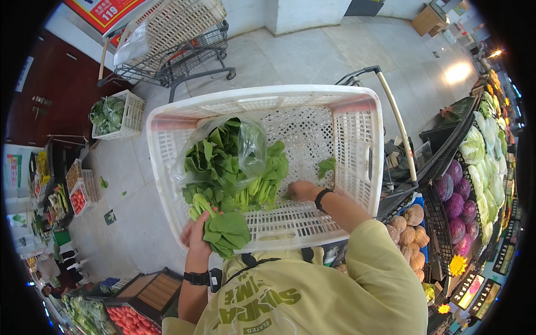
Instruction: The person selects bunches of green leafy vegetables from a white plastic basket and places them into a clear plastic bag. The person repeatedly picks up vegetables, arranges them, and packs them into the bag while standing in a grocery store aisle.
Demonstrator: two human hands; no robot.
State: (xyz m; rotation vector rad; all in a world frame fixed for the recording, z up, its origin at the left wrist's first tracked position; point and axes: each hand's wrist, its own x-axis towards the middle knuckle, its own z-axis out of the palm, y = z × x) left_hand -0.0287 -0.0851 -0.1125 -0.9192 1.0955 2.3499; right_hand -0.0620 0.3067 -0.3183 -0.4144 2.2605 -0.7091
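Observation:
A white slatted plastic crate (360,138) takes up the space before me. My left hand (200,232) is shut on a leafy head of bok choy (228,230) over the crate's near left corner, its pale stalks towards the far side. Reaching down inside the crate, my right hand (302,191) has its fingers curled by the floor. A bit of green shows at its fingertips, but what it grips is hidden. A clear plastic bag (252,153) of leafy greens (215,159) lies in the left half, with loose bok choy (261,184) beside it. One loose leaf (325,167) rests on the right.
A wire shopping cart (184,54) carrying a beige crate (171,25) stands beyond. At right, a cart handle (395,121) rises beside shelves of purple cabbages (454,205) and squashes (408,232). A crate of bagged greens (136,113) sits on the floor to the left.

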